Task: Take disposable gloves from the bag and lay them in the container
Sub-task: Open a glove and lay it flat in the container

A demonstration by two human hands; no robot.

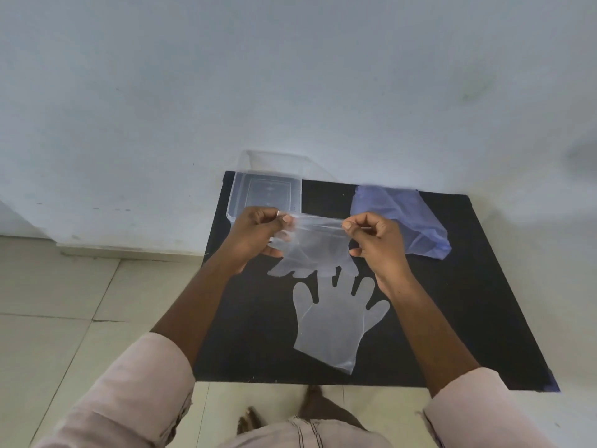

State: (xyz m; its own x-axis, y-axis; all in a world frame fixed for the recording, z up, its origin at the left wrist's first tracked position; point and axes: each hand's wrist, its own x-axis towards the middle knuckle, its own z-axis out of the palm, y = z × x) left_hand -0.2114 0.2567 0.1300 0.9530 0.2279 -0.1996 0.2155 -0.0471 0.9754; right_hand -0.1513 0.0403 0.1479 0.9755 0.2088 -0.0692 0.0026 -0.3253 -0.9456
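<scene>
— What is the person wearing?
— A pale pink shirt; the left sleeve (139, 392) and the right sleeve (475, 412) are both rolled up to about the elbow.
— Any detail on the shirt?
— Dark stitching runs down the shirt front (307, 431).

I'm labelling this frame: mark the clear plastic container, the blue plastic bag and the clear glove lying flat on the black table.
clear plastic container (263, 192): head view, its floor.
blue plastic bag (405, 215): head view, its middle.
flat clear glove (332, 328): head view, its palm.

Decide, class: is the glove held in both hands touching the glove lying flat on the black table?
Cannot tell. In the head view the held glove's fingertips hang just above the flat glove's fingertips, overlapping there.
</scene>
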